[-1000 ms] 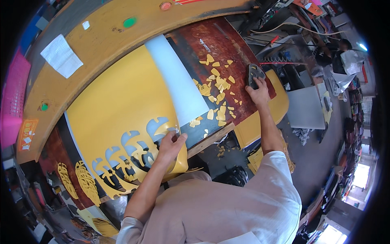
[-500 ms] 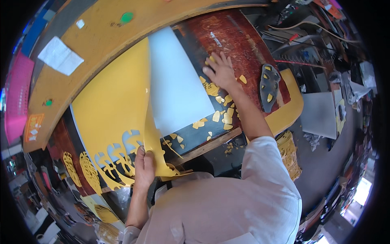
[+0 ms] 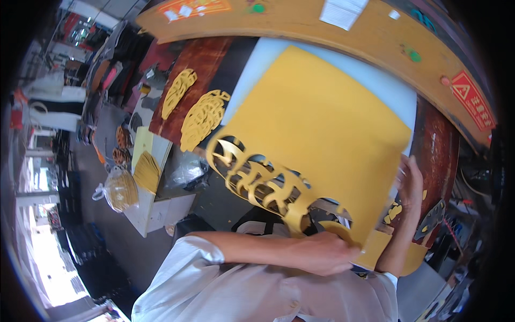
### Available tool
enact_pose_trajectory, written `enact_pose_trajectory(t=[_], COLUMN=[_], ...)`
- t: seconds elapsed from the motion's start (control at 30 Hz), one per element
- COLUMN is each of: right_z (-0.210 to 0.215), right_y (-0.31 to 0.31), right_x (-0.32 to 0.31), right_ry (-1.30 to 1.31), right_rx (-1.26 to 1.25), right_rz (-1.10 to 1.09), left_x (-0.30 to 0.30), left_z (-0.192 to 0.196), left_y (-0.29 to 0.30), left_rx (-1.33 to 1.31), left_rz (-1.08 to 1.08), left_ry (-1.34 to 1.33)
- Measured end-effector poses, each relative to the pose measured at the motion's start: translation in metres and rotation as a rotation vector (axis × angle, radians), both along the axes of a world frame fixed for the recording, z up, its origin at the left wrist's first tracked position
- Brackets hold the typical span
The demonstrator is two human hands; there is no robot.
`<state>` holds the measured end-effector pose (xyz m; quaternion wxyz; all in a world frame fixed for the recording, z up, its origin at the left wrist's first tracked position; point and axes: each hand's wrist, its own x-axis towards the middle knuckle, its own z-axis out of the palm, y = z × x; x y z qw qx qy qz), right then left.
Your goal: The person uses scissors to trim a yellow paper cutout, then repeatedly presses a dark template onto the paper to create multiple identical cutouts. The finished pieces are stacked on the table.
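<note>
A large yellow flexible sheet (image 3: 327,112), with curved cut-outs along its near edge, is lifted partly off a white board (image 3: 257,59). My left hand (image 3: 330,253) reaches across my body and is closed on the sheet's near right corner. My right hand (image 3: 410,180) is beside the sheet's right edge, its fingers bent and apart, slightly blurred. Whether those fingertips touch the edge is hard to see. Small yellow cut pieces (image 3: 394,212) lie close to my right forearm.
An orange machine beam (image 3: 289,24) crosses the far side. Lacy yellow cut-outs (image 3: 204,119) lie at the left on the dark red table (image 3: 201,56). A dark cutting die (image 3: 429,220) is at the right. A bagged yellow stack (image 3: 120,189) stands lower left.
The view has turned left. My left hand has drawn the yellow sheet's cut edge up and rightward. My right hand has left the scattered pieces for the sheet's right edge.
</note>
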<state>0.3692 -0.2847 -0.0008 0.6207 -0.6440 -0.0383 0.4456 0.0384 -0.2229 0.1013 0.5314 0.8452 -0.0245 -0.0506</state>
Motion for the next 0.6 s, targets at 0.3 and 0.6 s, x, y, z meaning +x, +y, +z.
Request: enact_pose_trajectory(t=[0.3, 0.6], right_z=[0.121, 0.432], right_y=[-0.036, 0.038], right_x=[-0.121, -0.152], right_ry=[-0.575, -1.302], right_rx=[0.012, -0.448], right_rz=[0.011, 0.410], left_x=[-0.096, -0.196], left_z=[0.043, 0.159], left_y=[-0.070, -0.038], left_rx=[-0.467, -0.964], left_rz=[0.032, 0.194], left_ry=[-0.732, -1.177])
